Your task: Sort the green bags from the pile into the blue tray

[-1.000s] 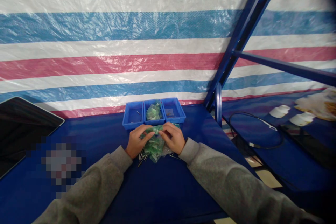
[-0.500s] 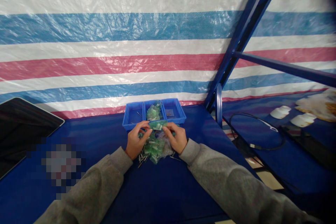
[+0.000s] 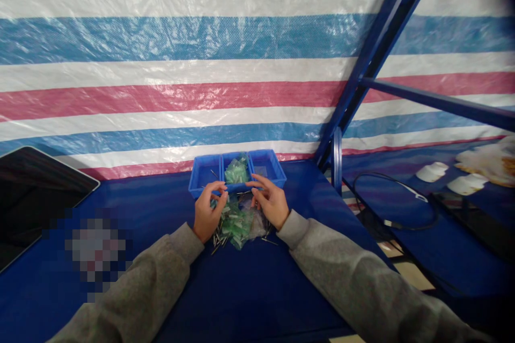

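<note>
My left hand (image 3: 208,213) hovers over the left side of a pile, thumb and forefinger slightly apart, with nothing visible between them. On the other side my right hand (image 3: 272,203) has its fingers spread, and it holds nothing. Below and between the hands lies the pile of green plastic packets (image 3: 237,225), with a clear plastic bag (image 3: 257,223) at its right. Loose thin metal pins (image 3: 218,239) stick out along the pile's edge. Just behind the hands stands a blue three-compartment tray (image 3: 193,172); more green packets (image 3: 237,170) fill its middle compartment.
A dark screen (image 3: 36,193) stands at the left, and a pixelated patch covers something near it. To the right are a blue metal frame (image 3: 354,86), a black cable (image 3: 402,228) and two white bottles (image 3: 432,172). A striped plastic sheet (image 3: 181,37) hangs behind.
The green packet that both hands held between them has been let go. My hands have moved slightly apart, and the right fingers have spread.
</note>
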Tool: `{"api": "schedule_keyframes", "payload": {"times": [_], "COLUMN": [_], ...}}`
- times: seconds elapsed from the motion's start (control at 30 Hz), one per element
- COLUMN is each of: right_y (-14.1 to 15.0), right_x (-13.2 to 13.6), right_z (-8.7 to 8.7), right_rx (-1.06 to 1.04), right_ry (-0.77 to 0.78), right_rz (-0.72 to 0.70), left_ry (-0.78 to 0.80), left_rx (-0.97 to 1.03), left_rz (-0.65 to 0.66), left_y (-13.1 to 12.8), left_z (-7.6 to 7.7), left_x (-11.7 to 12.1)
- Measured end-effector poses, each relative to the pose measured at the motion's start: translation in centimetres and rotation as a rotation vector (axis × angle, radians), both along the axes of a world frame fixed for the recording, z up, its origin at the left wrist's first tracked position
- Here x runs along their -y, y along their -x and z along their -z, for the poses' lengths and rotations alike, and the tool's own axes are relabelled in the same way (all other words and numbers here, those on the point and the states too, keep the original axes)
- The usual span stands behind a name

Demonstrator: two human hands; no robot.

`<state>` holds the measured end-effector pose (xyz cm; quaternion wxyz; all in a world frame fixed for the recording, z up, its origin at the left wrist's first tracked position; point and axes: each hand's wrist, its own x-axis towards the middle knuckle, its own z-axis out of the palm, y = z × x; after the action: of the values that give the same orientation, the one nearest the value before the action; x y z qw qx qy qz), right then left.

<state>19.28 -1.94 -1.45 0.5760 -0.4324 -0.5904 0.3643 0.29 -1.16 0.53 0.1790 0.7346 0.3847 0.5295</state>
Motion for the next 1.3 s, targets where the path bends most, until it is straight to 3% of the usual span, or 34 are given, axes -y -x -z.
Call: {"api": "schedule_keyframes", "payload": {"times": [0.3,0.5,0.6,0.9,1.17,1.3], "right_y": [-0.4,-0.5,-0.3,0.1,0.0,-0.1], "right_x": [1.2,1.3,1.4,1.7,1.4,1.3], "right_z": [-1.5,-2.0,-1.9,-2.3,-1.4,-1.0], "right_rx": [0.493,0.962,1.097,1.200,1.162,1.038], "right_ry": [-0.244,-0.060,0.008,0.087,0.010,-0.041], "right_rz": [0.234,0.302,0.300,0.261,0.227,0.231], "left_ry": [0.016,0.032,0.036,0.029,0.004,0.006], "left_rx": [-0.060,-0.084,-0.091,-0.127,-0.123,-0.121], "left_rz": [-0.007,0.000,0.006,0.030,0.037,0.055], "left_y": [0.1,0.1,0.1,0.0,0.0,0.0], "left_z": [-0.2,-0.4,-0.4,-0.6,-0.6,-0.7], "left_x": [0.2,0.3,0.3,0.5,0.4,0.4]}}
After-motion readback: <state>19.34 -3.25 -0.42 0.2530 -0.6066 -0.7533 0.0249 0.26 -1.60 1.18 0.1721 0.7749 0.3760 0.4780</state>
